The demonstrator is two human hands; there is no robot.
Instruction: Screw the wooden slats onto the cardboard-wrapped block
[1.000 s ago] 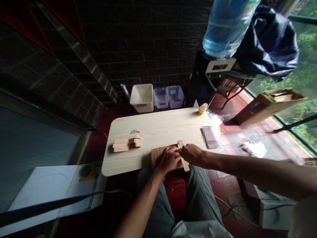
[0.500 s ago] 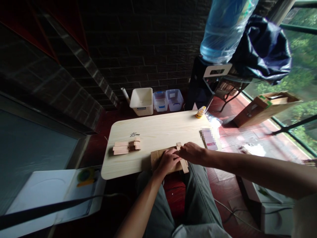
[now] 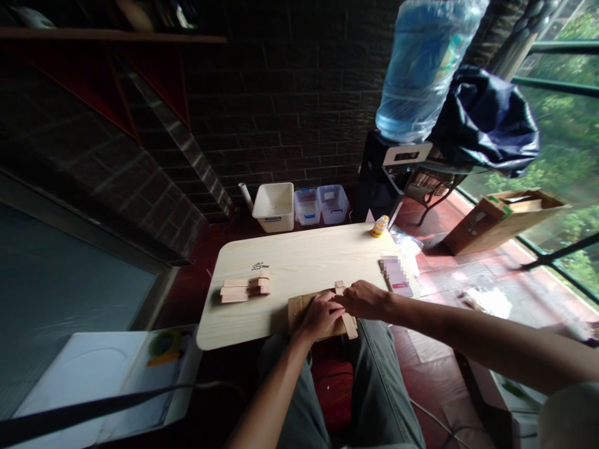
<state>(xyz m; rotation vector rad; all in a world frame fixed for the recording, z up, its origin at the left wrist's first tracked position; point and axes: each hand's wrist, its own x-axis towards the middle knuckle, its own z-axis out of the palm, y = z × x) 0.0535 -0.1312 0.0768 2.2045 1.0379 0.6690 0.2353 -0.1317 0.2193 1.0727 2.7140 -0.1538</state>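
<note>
A wider wooden board (image 3: 296,310) lies at the table's front edge, partly over my lap. Across its right part runs a narrow wooden strip (image 3: 349,327), tilted slightly. My left hand (image 3: 321,313) rests on the board with its fingers reaching to the strip. Close against its fingertips, my right hand (image 3: 359,299) is closed over the strip; whatever its fingers grip is too small to make out. On the left of the table lie several pale wooden pieces (image 3: 236,290), with small dark metal parts (image 3: 260,266) behind them.
The light table (image 3: 299,249) also carries a phone (image 3: 395,276) and a yellow-capped bottle (image 3: 379,226) on its right side. Behind it stand a cream basket (image 3: 275,209) and two clear bins (image 3: 332,204). A water dispenser (image 3: 375,187) and a cardboard box (image 3: 491,221) stand farther right.
The whole view has shifted, so the table and room sit lower in the frame. Both hands keep nearly the same place on the board and strip.
</note>
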